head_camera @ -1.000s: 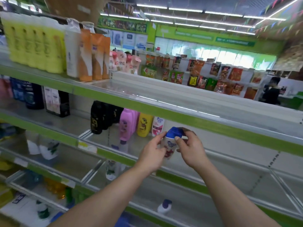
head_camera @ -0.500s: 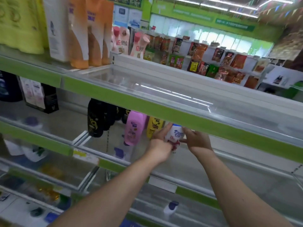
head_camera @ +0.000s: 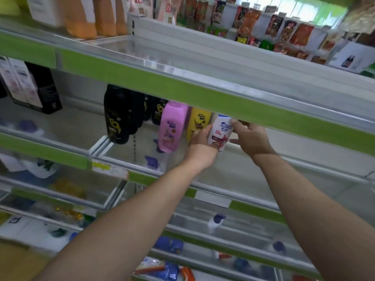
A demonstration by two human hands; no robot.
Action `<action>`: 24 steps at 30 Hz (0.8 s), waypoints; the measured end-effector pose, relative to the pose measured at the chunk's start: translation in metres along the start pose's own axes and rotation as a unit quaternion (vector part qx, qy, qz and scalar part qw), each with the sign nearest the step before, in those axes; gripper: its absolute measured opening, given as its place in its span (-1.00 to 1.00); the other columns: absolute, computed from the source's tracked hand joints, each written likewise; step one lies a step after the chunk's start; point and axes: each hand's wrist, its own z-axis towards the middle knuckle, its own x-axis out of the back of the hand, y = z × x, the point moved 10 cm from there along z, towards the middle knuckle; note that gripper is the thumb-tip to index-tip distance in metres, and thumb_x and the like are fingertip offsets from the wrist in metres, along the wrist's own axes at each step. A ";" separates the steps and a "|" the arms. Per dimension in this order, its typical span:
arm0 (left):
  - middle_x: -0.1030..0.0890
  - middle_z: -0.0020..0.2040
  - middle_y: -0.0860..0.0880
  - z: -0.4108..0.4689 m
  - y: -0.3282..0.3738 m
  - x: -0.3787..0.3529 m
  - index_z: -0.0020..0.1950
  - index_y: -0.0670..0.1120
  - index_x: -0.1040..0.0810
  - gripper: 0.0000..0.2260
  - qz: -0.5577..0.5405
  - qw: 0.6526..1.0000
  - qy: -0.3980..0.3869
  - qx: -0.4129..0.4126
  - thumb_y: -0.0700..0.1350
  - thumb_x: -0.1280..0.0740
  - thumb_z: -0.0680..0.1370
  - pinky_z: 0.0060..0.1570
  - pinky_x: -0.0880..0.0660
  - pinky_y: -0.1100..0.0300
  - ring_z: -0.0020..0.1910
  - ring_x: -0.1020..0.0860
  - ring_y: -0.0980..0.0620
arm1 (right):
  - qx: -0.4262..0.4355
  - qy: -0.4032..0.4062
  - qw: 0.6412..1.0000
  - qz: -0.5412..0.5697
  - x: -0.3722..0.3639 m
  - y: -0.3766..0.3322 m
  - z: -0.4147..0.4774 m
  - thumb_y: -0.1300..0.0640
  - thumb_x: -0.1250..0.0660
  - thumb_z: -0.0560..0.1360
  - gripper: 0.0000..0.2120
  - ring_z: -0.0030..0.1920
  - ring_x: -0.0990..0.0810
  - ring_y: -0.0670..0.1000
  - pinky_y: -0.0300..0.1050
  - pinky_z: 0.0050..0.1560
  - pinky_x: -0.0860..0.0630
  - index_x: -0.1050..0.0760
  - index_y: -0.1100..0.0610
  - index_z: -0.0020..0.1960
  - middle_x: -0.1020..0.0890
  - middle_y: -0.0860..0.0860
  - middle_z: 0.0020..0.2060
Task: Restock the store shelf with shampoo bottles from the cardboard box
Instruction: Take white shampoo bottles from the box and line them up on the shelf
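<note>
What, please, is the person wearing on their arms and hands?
Nothing shows: the left hand and right hand are ungloved, the left forearm and right forearm are bare with no sleeve in view, and neither wrist carries a watch or bracelet.

Other goods nearby
Orange tubes [head_camera: 81, 23] stand at the upper left, a black-and-white carton [head_camera: 34, 88] lower left, colourful snack packets [head_camera: 278, 27] in rows far behind.
</note>
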 end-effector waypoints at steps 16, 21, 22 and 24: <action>-0.44 0.31 -0.06 0.007 -0.007 -0.002 0.47 0.06 -0.36 -0.49 0.062 0.998 0.016 0.007 -0.06 -0.33 0.51 0.29 -0.47 0.08 0.19 -0.53 -0.04 | 0.005 -0.033 0.993 -0.109 -0.045 0.023 -0.022 0.29 -0.23 0.45 -0.61 0.09 -0.64 0.11 -0.06 0.07 -0.50 -0.60 0.04 0.21 -0.70 -0.03 0.08; -0.47 0.28 -0.07 0.009 -0.009 -0.005 0.44 0.07 -0.39 -0.49 0.067 0.997 0.025 0.011 -0.02 -0.32 0.48 0.28 -0.47 0.04 0.18 -0.52 -0.06 | 0.016 -0.045 0.993 -0.104 -0.047 0.020 -0.019 0.30 -0.22 0.45 -0.60 0.09 -0.63 0.16 -0.10 -0.02 -0.44 -0.59 0.06 0.21 -0.68 0.02 0.11; -0.47 0.28 -0.07 0.009 -0.008 -0.005 0.44 0.07 -0.39 -0.48 0.066 0.997 0.026 0.011 0.00 -0.32 0.47 0.29 -0.47 0.03 0.19 -0.52 -0.06 | 0.018 -0.044 0.993 -0.104 -0.046 0.020 -0.018 0.31 -0.23 0.44 -0.60 0.09 -0.62 0.16 -0.10 -0.02 -0.43 -0.59 0.07 0.21 -0.68 0.02 0.11; -0.46 0.30 -0.06 0.008 -0.008 -0.006 0.45 0.07 -0.38 -0.46 0.060 0.998 0.028 0.012 0.00 -0.32 0.46 0.30 -0.46 0.02 0.21 -0.51 -0.06 | 0.013 -0.043 0.993 -0.107 -0.045 0.020 -0.019 0.33 -0.24 0.45 -0.60 0.10 -0.61 0.14 -0.15 -0.04 -0.42 -0.58 0.07 0.22 -0.67 0.03 0.12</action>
